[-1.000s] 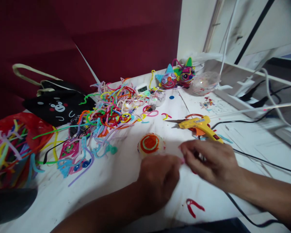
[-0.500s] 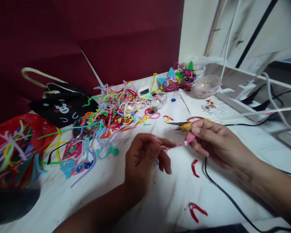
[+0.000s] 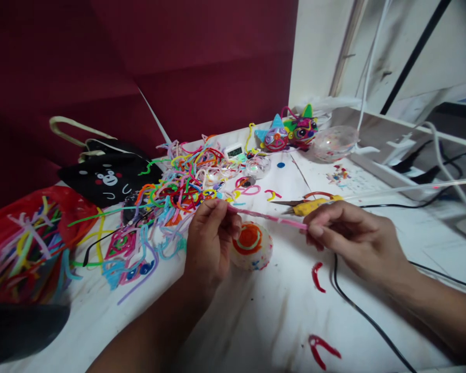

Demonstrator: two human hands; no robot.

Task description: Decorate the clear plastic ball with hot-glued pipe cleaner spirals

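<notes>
A pink pipe cleaner [image 3: 270, 216] is stretched between my two hands above the table. My left hand [image 3: 212, 233] pinches its left end, and my right hand [image 3: 334, 228] pinches the other. Below the strip sits a clear plastic dome [image 3: 252, 246] with an orange coil of pipe cleaner on it, partly hidden by my left fingers. Just beyond my right hand lie yellow-handled scissors [image 3: 310, 206], their dark tips pointing left. Bent red pieces [image 3: 317, 277] rest on the table nearer me.
A tangled heap of colourful pipe cleaners [image 3: 182, 181] spreads over the left. A red bag [image 3: 73, 207] of more stands farther left, near a black pouch [image 3: 97, 178]. Behind are two decorated balls [image 3: 277, 135], a clear bowl [image 3: 336, 141] and a timer [image 3: 234, 151]. A black cable [image 3: 367, 313] runs at right.
The pink pipe cleaner, curved before, is now pulled nearly straight. My left hand has moved left and up, uncovering the dome with the orange coil. The view has shifted slightly.
</notes>
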